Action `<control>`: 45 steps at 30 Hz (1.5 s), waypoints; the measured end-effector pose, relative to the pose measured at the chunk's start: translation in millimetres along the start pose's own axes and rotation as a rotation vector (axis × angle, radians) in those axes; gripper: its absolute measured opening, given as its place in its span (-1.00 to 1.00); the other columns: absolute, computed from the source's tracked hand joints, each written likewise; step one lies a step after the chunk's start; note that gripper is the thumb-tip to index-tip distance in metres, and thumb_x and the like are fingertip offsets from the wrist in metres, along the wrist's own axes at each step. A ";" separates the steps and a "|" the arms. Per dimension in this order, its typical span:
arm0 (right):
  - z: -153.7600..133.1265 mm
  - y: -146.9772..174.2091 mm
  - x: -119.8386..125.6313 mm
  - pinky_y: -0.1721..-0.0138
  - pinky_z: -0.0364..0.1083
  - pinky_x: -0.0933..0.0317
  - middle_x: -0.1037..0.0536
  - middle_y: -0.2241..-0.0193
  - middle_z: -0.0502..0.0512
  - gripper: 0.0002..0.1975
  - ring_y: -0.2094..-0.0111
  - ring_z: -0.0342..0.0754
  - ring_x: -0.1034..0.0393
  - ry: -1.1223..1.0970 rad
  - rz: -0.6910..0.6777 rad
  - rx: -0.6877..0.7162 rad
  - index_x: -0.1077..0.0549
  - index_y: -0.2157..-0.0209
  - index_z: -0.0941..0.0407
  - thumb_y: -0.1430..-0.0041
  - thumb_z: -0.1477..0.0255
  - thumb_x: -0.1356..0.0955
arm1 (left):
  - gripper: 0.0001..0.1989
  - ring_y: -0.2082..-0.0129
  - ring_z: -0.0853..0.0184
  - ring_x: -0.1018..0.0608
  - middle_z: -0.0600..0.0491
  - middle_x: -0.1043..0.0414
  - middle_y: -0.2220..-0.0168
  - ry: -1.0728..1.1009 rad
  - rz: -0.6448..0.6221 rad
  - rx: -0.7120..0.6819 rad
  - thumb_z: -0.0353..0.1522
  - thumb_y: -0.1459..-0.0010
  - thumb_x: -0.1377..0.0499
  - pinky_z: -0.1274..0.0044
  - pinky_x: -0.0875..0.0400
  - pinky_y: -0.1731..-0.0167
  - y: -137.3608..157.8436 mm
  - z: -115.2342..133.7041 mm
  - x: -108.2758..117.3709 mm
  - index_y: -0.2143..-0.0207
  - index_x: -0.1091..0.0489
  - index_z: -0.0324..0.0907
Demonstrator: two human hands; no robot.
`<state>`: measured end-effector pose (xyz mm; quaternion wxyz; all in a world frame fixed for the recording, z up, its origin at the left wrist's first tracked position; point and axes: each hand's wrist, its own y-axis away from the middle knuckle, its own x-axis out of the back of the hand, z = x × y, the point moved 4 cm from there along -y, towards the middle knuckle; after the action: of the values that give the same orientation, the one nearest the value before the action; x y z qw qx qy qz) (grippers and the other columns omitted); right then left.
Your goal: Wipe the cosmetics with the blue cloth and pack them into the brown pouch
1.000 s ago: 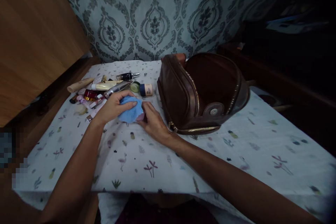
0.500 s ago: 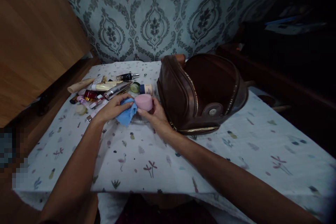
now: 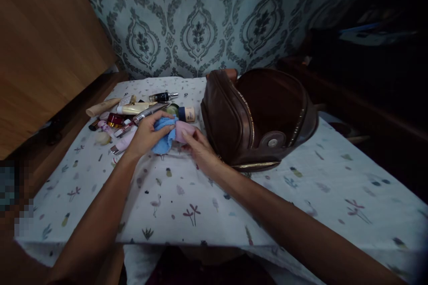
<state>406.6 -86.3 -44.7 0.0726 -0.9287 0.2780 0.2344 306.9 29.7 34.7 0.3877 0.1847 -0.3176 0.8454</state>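
My left hand (image 3: pixel 149 132) is closed on a crumpled blue cloth (image 3: pixel 163 140), which presses against the left side of a pink round jar (image 3: pixel 183 132). Fingers of my right hand (image 3: pixel 202 150) grip that jar from the right, and it is tipped on its side. Just behind them stand a jar with a dark blue lid (image 3: pixel 186 114) and a green round container (image 3: pixel 173 109), partly hidden by my left hand. A silver tube (image 3: pixel 150 112) lies beyond my left fingers, among several other cosmetics.
An unzipped brown leather bag (image 3: pixel 227 120) stands right of my hands, its mouth open. Left are a dark red jar (image 3: pixel 115 120), a cream tube (image 3: pixel 135 109) and a dark pump bottle (image 3: pixel 163 96). A patterned white cloth (image 3: pixel 187 213) covers the table; a wooden panel (image 3: pixel 50 53) rises at left.
The pink jar has turned from nearly upright onto its side in my right hand. My left hand has shifted slightly right and up with the blue cloth.
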 end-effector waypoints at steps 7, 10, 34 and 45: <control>-13.8 6.9 -2.5 0.37 -0.15 -0.16 -0.55 0.26 0.00 -0.55 0.28 -0.09 -0.35 0.029 -0.002 0.009 -0.53 0.17 0.08 0.11 0.18 -0.53 | -0.75 0.12 0.23 -0.55 0.02 -0.57 0.14 -0.102 0.034 -0.113 -0.25 -0.17 -0.21 0.44 -0.41 0.06 3.8 15.3 2.5 0.13 -0.50 -0.17; -9.7 6.5 -4.3 0.45 -0.18 -0.12 -0.53 0.31 -0.02 -0.52 0.36 -0.14 -0.32 -0.028 -0.023 -0.040 -0.52 0.14 0.06 0.13 0.20 -0.54 | -0.76 0.12 0.23 -0.54 0.02 -0.55 0.17 -0.150 0.021 -0.173 -0.26 -0.19 -0.20 0.45 -0.39 0.07 5.6 24.6 3.5 0.14 -0.50 -0.16; -9.1 4.0 -5.6 0.02 0.02 -0.39 -0.52 0.11 0.01 -0.37 0.10 -0.03 -0.47 -0.169 -0.019 0.050 -0.34 0.07 -0.02 0.20 0.29 -0.59 | -0.54 0.39 0.30 -0.42 0.07 -0.42 0.41 0.018 -0.309 0.141 0.05 -0.13 -0.14 0.51 -0.36 0.36 0.5 -17.4 -1.7 0.40 -0.41 -0.18; -14.0 3.2 4.8 0.23 -0.09 -0.34 -0.45 0.06 0.07 -0.39 0.13 -0.02 -0.40 0.263 0.118 0.278 -0.30 0.08 0.00 0.21 0.37 -0.54 | -0.53 0.49 0.40 -0.40 0.11 -0.40 0.47 0.243 -0.381 0.325 0.05 -0.08 -0.25 0.62 -0.34 0.54 10.8 -12.9 1.9 0.35 -0.48 -0.19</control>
<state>413.9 -95.0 -34.7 0.1491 -0.9145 0.3686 0.0743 296.6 34.1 22.0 0.5403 0.1982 -0.0887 0.8129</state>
